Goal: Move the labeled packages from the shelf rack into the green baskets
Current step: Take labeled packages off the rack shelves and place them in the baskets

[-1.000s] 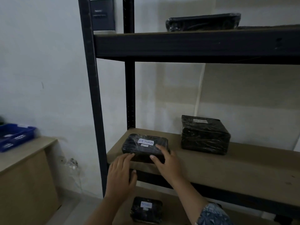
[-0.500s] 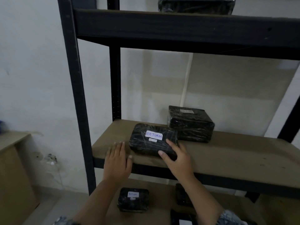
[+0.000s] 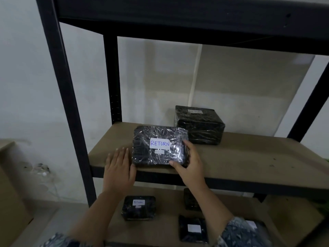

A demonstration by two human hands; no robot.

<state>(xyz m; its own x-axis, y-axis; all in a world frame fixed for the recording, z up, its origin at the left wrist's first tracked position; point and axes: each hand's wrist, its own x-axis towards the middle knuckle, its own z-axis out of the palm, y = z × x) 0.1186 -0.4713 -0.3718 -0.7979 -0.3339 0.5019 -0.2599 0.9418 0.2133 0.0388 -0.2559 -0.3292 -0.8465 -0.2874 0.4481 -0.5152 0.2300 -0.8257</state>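
Observation:
A flat black package [image 3: 158,136] wrapped in clear film, with a white RETURN label, is tilted up at the front of the middle shelf [image 3: 249,157]. My right hand [image 3: 188,163] grips its right front corner, fingers curled over the edge. My left hand [image 3: 119,166] lies flat with straight fingers against the package's left side. A taller black package [image 3: 199,125] with a small label stands behind it to the right. No green basket is in view.
The black metal rack has uprights at the left [image 3: 64,97] and back [image 3: 112,77], with a shelf close overhead. On the lower shelf lie a labeled black package [image 3: 138,207] and two more black packages [image 3: 193,229]. A cardboard box [image 3: 10,193] stands at the left.
The view has dropped and moved closer. The RETURN package has been tipped up so its label faces me, with my right hand now wrapped round its corner and my left hand closer to its side.

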